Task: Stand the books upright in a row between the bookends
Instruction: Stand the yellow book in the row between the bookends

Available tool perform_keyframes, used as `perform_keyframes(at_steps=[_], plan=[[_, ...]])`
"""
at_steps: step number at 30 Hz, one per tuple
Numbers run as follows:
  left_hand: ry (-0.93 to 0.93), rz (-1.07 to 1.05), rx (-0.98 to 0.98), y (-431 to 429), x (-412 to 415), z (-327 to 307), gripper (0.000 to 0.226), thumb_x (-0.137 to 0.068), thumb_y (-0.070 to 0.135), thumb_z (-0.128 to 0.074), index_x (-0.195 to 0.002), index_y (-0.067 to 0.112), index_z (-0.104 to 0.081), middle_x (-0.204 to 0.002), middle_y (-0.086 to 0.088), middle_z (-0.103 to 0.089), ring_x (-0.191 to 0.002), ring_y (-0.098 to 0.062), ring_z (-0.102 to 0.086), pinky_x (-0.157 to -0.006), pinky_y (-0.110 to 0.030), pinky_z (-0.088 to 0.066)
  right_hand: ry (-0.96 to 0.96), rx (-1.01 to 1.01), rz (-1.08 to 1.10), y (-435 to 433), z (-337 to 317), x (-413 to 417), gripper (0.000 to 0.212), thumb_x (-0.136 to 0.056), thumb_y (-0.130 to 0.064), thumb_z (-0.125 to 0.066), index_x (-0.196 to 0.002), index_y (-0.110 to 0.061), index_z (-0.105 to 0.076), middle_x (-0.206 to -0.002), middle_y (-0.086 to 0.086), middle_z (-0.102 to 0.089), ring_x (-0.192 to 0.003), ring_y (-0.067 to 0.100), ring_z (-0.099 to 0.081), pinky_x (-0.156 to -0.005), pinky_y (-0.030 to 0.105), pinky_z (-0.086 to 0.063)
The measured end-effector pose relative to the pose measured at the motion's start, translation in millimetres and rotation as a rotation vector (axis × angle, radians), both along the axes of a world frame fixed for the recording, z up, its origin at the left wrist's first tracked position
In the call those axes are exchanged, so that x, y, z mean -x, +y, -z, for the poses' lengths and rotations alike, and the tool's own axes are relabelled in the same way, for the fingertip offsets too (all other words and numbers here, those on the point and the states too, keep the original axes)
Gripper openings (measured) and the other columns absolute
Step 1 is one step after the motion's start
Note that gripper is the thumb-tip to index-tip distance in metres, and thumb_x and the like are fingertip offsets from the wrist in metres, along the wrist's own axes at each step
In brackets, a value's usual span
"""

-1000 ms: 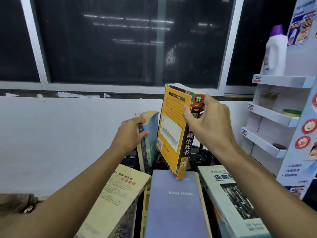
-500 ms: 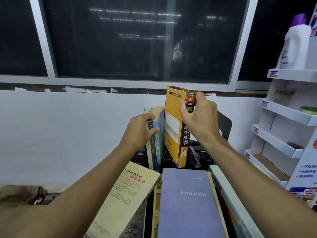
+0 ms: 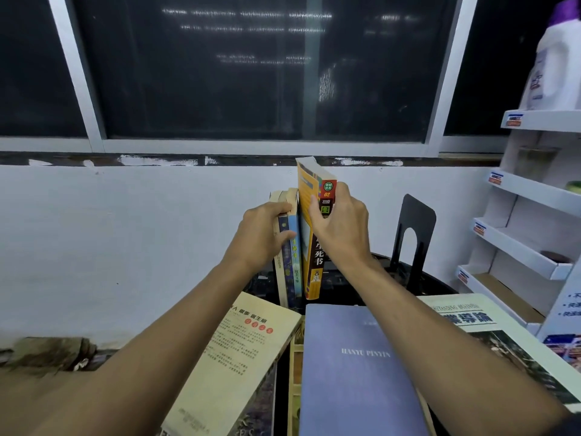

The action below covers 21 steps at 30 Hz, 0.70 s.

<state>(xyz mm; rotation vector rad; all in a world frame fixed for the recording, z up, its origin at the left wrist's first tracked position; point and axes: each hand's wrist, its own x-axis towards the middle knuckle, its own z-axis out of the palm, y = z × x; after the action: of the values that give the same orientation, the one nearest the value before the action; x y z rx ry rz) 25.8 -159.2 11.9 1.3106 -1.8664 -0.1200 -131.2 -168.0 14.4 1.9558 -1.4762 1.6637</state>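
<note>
A thick yellow book (image 3: 309, 196) with a black spine stands upright at the back of the dark table. My right hand (image 3: 341, 228) grips its spine near the top. Right beside it on the left stand a thin blue book (image 3: 294, 262) and a cream one, and my left hand (image 3: 261, 237) holds them by their upper edges. A black metal bookend (image 3: 415, 243) stands apart to the right. The left bookend is hidden behind the books and my hand. Lying flat near me are a cream book (image 3: 232, 363), a purple book (image 3: 352, 372) and a white book (image 3: 490, 335).
A white wall and a dark window run behind the table (image 3: 437, 289). A white cardboard display shelf (image 3: 528, 190) stands at the right, with a white bottle (image 3: 556, 64) with a purple cap on top.
My right hand has brought the yellow book from a tilt to upright and set it down against the blue book. My left hand has stayed on the standing books.
</note>
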Motion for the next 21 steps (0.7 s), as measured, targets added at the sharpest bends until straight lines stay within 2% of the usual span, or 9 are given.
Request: perform_keyframes(at_steps=[3, 8, 12, 15, 17, 19, 21], plan=[[0.007, 0.002, 0.016, 1, -3, 1, 0.052, -0.086, 0.02, -0.078, -0.135, 0.015, -0.061, -0.134, -0.004, -0.065, -0.123, -0.019, -0.06, -0.107, -0.036, -0.049, -0.003, -0.003, -0.005, -1, 7, -2, 0.031, -0.098, -0.033, -0.061, -0.109, -0.003, -0.058, -0.089, 0.008, -0.069, -0.071, 0.021, -0.062, -0.061, 0.026, -0.045], [0.034, 0.003, 0.018, 1, -3, 2, 0.052, -0.086, 0.02, -0.079, -0.135, 0.016, -0.062, -0.133, -0.004, -0.065, -0.121, -0.02, -0.061, -0.104, -0.04, -0.051, -0.012, -0.008, -0.007, -4, 16, -4, 0.028, -0.098, -0.031, -0.061, -0.105, -0.004, -0.058, -0.085, 0.008, -0.067, -0.069, 0.023, -0.061, -0.06, 0.034, -0.05], [0.041, 0.013, 0.018, 1, -3, 3, 0.052, -0.086, 0.019, -0.078, -0.135, 0.016, -0.061, -0.134, -0.004, -0.064, -0.121, -0.02, -0.06, -0.105, -0.04, -0.051, -0.013, -0.058, 0.01, -7, 27, -4, 0.028, -0.098, -0.029, -0.061, -0.108, -0.003, -0.059, -0.086, 0.008, -0.067, -0.068, 0.019, -0.058, -0.059, 0.024, -0.041], [0.033, 0.011, 0.021, 0, -3, 4, 0.053, -0.086, 0.02, -0.079, -0.136, 0.016, -0.061, -0.136, -0.003, -0.064, -0.124, -0.019, -0.059, -0.107, -0.039, -0.049, -0.011, -0.084, 0.012, -9, 31, -4, 0.027, -0.098, -0.03, -0.061, -0.109, -0.005, -0.059, -0.085, 0.004, -0.066, -0.066, 0.014, -0.052, -0.053, 0.012, -0.031], [0.034, 0.013, 0.021, 0, -4, 3, 0.053, -0.086, 0.02, -0.078, -0.136, 0.016, -0.061, -0.136, -0.003, -0.064, -0.124, -0.019, -0.059, -0.107, -0.039, -0.049, -0.015, -0.097, 0.0, -10, 31, -3, 0.028, -0.098, -0.032, -0.061, -0.11, -0.006, -0.06, -0.085, 0.003, -0.066, -0.067, 0.014, -0.054, -0.052, 0.012, -0.032], [0.031, 0.009, 0.023, 1, -3, 3, 0.053, -0.086, 0.02, -0.078, -0.136, 0.016, -0.061, -0.136, -0.003, -0.063, -0.125, -0.018, -0.058, -0.108, -0.037, -0.048, -0.01, -0.108, -0.018, -10, 30, 1, 0.031, -0.098, -0.036, -0.06, -0.113, -0.008, -0.059, -0.089, 0.002, -0.066, -0.072, 0.017, -0.06, -0.059, 0.021, -0.041], [0.025, 0.011, 0.022, 1, -2, 2, 0.052, -0.087, 0.02, -0.078, -0.136, 0.016, -0.061, -0.137, -0.004, -0.063, -0.125, -0.019, -0.058, -0.107, -0.039, -0.049, -0.015, -0.134, -0.067, -7, 28, 6, 0.037, -0.098, -0.039, -0.061, -0.122, -0.012, -0.055, -0.1, -0.002, -0.065, -0.08, 0.014, -0.062, -0.066, 0.024, -0.046]])
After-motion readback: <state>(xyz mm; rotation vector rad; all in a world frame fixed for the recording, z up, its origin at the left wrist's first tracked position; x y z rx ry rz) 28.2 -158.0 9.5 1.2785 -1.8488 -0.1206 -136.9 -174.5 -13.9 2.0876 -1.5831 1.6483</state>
